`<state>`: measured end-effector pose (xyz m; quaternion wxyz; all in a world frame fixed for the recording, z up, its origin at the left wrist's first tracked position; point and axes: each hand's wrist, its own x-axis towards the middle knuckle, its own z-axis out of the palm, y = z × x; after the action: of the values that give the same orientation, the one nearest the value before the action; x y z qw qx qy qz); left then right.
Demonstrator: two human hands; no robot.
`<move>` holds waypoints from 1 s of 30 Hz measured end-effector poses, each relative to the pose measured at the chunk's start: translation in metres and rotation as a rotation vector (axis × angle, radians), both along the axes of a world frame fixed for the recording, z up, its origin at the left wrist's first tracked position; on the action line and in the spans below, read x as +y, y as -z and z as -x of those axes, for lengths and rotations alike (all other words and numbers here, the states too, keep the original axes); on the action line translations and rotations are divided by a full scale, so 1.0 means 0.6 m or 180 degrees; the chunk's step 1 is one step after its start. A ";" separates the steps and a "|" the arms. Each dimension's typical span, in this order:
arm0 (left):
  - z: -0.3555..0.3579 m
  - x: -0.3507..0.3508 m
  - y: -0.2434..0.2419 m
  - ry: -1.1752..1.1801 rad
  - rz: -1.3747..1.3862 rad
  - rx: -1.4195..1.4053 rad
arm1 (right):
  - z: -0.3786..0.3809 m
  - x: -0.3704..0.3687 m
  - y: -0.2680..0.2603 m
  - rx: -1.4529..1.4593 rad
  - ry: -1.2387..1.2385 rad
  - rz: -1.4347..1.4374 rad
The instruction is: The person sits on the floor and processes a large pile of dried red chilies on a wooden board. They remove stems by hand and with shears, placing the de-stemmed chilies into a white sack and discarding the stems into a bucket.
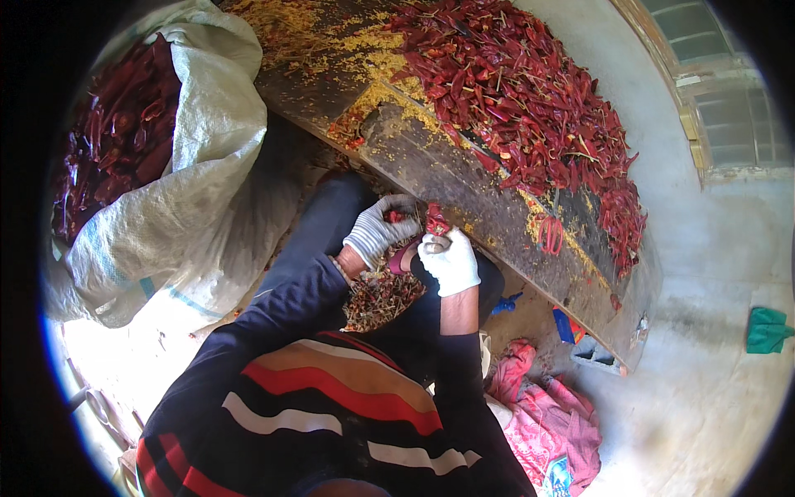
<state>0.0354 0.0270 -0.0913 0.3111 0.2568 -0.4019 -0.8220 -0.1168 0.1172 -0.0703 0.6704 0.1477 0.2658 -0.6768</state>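
My left hand (380, 231), in a grey-striped glove, curls its fingers around a bit of red dried chili pepper (392, 216). Close beside it, my right hand (452, 264) wears a white glove and grips another dried chili pepper (437, 218), which sticks up past the thumb. Something greyish covers the thumb tip; what it is cannot be made out. Both hands are over my lap, at the near edge of a worn wooden table (422, 164). Below them, between my legs, lies a heap of chili stems and scraps (382, 301); whatever holds it is mostly hidden.
A large pile of dried red chilies (509, 93) covers the table's far side, with yellow seeds (379, 93) scattered around. Red-handled scissors (551, 235) lie there too. A woven sack (217, 124) full of chilies stands left. Pink cloth (546, 416) and a concrete block (593, 355) are lower right.
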 end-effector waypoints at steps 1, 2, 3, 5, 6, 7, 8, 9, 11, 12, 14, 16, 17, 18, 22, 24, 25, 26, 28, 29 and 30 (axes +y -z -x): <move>-0.001 -0.005 0.001 0.0038 0.0929 -0.0285 | 0.005 0.005 0.003 0.0078 -0.0064 -0.0004; 0.002 -0.004 -0.003 -0.0035 0.1590 -0.0444 | 0.021 0.013 0.036 -0.0216 -0.0387 0.0943; -0.005 -0.003 -0.013 -0.0132 0.2228 -0.0674 | -0.004 0.005 0.021 0.0240 -0.0234 0.0308; -0.008 0.002 -0.048 -0.0186 0.2871 -0.0727 | -0.063 -0.013 -0.060 0.1241 0.0115 -0.0978; -0.012 0.006 -0.053 -0.0025 0.2774 -0.0719 | -0.063 -0.007 -0.045 0.1460 -0.0024 -0.0915; -0.012 0.009 -0.053 0.0147 0.2651 -0.0688 | -0.059 0.000 -0.027 0.1696 -0.0146 -0.0883; -0.013 0.012 -0.054 0.0142 0.2647 -0.0700 | -0.056 0.007 -0.009 0.1930 -0.0255 -0.0856; -0.015 0.013 -0.057 0.0133 0.2641 -0.0721 | -0.052 0.006 -0.001 0.1562 -0.0102 -0.0704; -0.016 0.013 -0.056 0.0152 0.2617 -0.0743 | -0.050 0.017 0.012 0.1834 -0.0205 -0.0823; -0.014 0.014 -0.050 0.0185 0.2598 -0.0733 | -0.047 0.026 0.023 0.1729 -0.0255 -0.0728; -0.006 0.014 -0.036 0.0245 0.2188 -0.0636 | -0.042 0.039 0.042 0.1539 -0.0380 -0.0536; -0.008 0.011 -0.012 0.0162 0.1353 -0.0549 | -0.086 0.032 -0.019 0.2364 -0.0737 -0.0929; -0.011 0.008 -0.018 0.0187 0.0999 -0.0559 | -0.077 0.037 -0.038 0.2591 -0.0903 -0.0860; -0.011 0.006 -0.026 0.0210 0.0647 -0.0557 | -0.055 0.048 -0.038 0.3263 -0.0497 -0.0859; -0.004 0.005 -0.005 0.0501 0.0015 -0.0320 | 0.124 0.097 -0.041 0.5644 0.0794 -0.1991; 0.006 0.013 -0.008 0.0601 -0.0197 -0.0130 | 0.246 0.123 -0.038 0.6606 0.0881 -0.3146; 0.005 0.012 -0.009 0.0662 -0.0269 -0.0051 | 0.285 0.125 -0.052 0.6643 0.0708 -0.3669; 0.004 0.015 -0.011 0.0742 -0.0305 0.0077 | 0.314 0.122 -0.058 0.6807 0.0285 -0.4130; 0.002 0.022 -0.016 0.0940 -0.0266 0.0292 | 0.371 0.118 -0.061 0.6839 -0.0458 -0.4684; 0.005 0.021 -0.024 0.1040 -0.0121 0.0117 | 0.395 0.116 -0.061 0.6840 -0.0807 -0.4979; 0.008 0.016 -0.040 0.1155 0.0087 -0.0102 | 0.418 0.110 -0.056 0.6677 -0.1090 -0.5217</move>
<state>0.0307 0.0368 -0.0674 0.1547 0.1889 -0.4577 -0.8549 -0.3679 0.1832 -0.0364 -0.0540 -0.1160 0.9915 -0.0246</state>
